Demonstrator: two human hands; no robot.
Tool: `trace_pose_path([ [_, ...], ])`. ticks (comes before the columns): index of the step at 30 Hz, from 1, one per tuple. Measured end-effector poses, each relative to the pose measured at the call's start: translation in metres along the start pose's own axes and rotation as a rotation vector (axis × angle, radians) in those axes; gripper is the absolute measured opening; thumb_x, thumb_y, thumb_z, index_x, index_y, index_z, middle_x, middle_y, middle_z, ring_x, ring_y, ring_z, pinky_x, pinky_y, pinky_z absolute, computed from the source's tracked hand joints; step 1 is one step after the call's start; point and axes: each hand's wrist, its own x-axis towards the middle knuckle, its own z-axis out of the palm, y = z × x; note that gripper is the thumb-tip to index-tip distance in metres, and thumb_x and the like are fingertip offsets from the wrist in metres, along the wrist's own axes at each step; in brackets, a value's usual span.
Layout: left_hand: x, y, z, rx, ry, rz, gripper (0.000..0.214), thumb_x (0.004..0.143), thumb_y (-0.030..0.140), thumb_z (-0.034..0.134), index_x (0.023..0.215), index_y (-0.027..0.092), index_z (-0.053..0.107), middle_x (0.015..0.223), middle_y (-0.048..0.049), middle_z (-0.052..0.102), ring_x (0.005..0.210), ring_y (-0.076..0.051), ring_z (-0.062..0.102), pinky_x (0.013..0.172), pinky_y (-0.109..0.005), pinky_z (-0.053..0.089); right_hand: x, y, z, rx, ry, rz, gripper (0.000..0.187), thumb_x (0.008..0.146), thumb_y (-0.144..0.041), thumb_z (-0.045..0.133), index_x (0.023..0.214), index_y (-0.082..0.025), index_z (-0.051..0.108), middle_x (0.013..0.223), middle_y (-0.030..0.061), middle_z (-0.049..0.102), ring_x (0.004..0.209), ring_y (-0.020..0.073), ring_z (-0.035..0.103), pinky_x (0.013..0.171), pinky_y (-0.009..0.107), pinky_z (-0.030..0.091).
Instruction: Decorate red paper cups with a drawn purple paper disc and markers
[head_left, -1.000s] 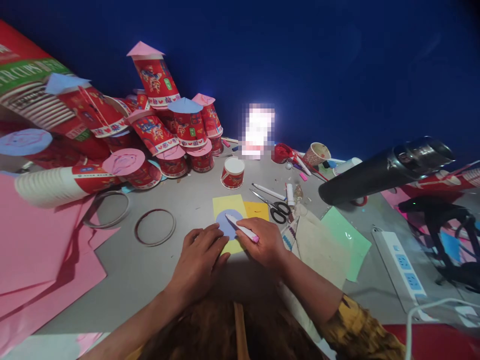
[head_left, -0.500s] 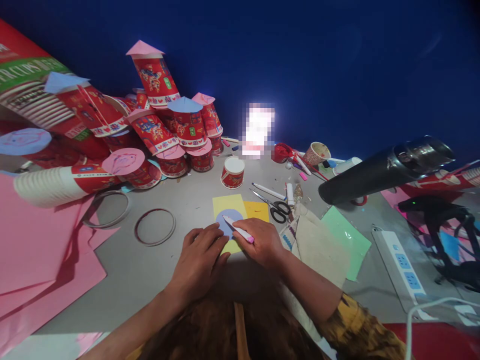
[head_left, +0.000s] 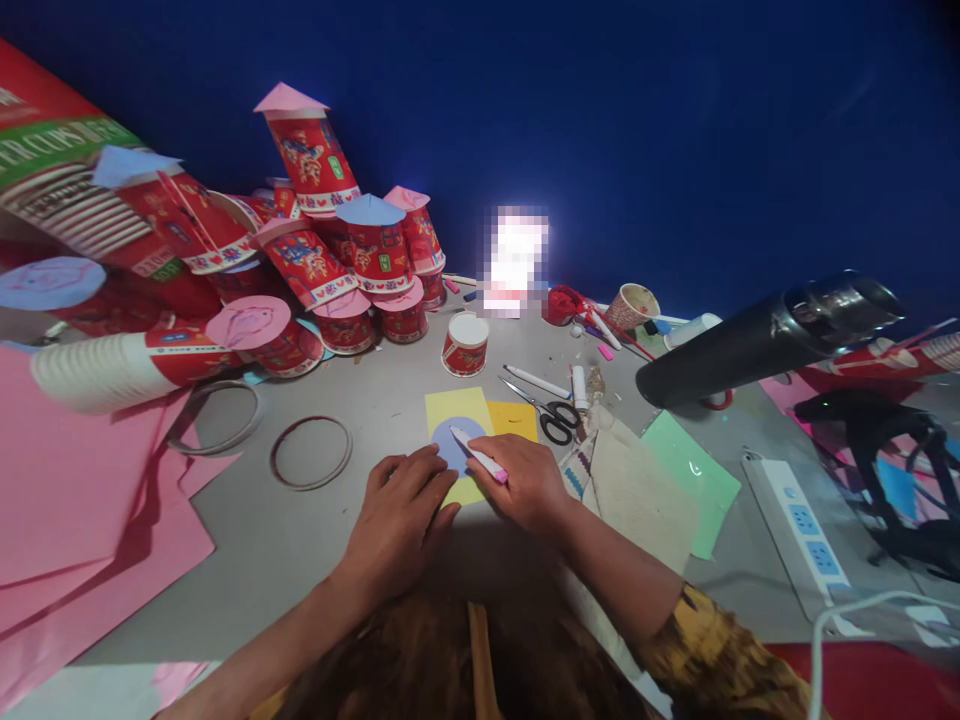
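Note:
A blue paper circle (head_left: 453, 440) lies on a yellow paper sheet (head_left: 457, 402) in the middle of the table. My right hand (head_left: 529, 480) grips a white marker with a pink end (head_left: 484, 462), its tip on or just above the circle. Flat beside it, my left hand (head_left: 405, 500) rests with fingers stretched, the fingertips at the left edge of the papers. An orange paper piece (head_left: 517, 420) sticks out behind my right hand. Scissors with black handles (head_left: 559, 420) and a capped marker (head_left: 538, 380) lie just beyond. Behind the sheet stands a short red cup (head_left: 465, 345).
Red paper cups with paper tops (head_left: 375, 250) are stacked at the left. Two tape-like rings (head_left: 311, 453) and large pink sheets (head_left: 75, 470) lie nearer. On the right are a beige cloth (head_left: 645, 490), green paper (head_left: 697, 480), a black flask (head_left: 750, 345) and a power strip (head_left: 799, 530).
The marker tip has shifted slightly to the right and up over the blue circle. My left hand has stayed nearly still.

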Motion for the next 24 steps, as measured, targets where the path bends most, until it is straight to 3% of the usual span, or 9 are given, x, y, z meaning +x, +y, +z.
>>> trace_pose_path([
  [15, -0.0025, -0.0015, 0.0027, -0.025, -0.009, -0.032, 0.025, 0.104, 0.024, 0.055, 0.123, 0.02, 0.071, 0.117, -0.0125, 0.076, 0.127, -0.033, 0.066, 0.099, -0.049, 0.045, -0.0035, 0.0035, 0.0046, -0.006, -0.061, -0.024, 0.023, 0.108, -0.036, 0.06, 0.123, -0.022, 0.071, 0.105, 0.0081, 0.084, 0.09, 0.0217, 0.079, 0.079, 0.031, 0.058],
  [24, -0.0015, -0.0013, 0.0018, -0.011, -0.011, -0.014, 0.022, 0.104, 0.022, 0.056, 0.121, 0.016, 0.069, 0.116, -0.0133, 0.076, 0.126, -0.033, 0.066, 0.099, -0.048, 0.043, -0.005, 0.0005, 0.0013, -0.008, -0.02, -0.043, 0.024, 0.11, -0.036, 0.057, 0.121, -0.021, 0.071, 0.102, 0.008, 0.084, 0.088, 0.021, 0.079, 0.077, 0.03, 0.058],
])
